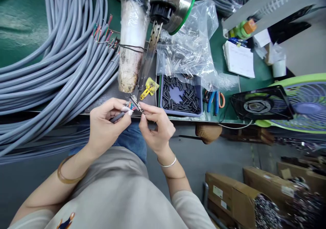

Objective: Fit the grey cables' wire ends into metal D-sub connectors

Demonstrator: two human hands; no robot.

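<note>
My left hand (108,122) pinches the end of a grey cable (117,117), its thin coloured wires (131,105) fanned out at a metal multi-pin connector (137,103). With thumb and fingertips, my right hand (159,127) grips the connector's right end. Just above it, the soldering iron (152,47) points down, its tip close to the connector; whether they touch I cannot tell. A spool of solder wire (179,11) hangs beside the iron. On the bench right behind my fingers lies a yellow clip-like piece (146,92) by a yellow sponge (154,85).
Grey cables (63,69) cover the left side. A plastic-wrapped tube (132,35) stands left of the iron. To the right are a purple bin (200,96) of black sleeves, a clear bag (193,45) of metal parts, pliers (216,102), a paper pad (239,59) and fans (262,105).
</note>
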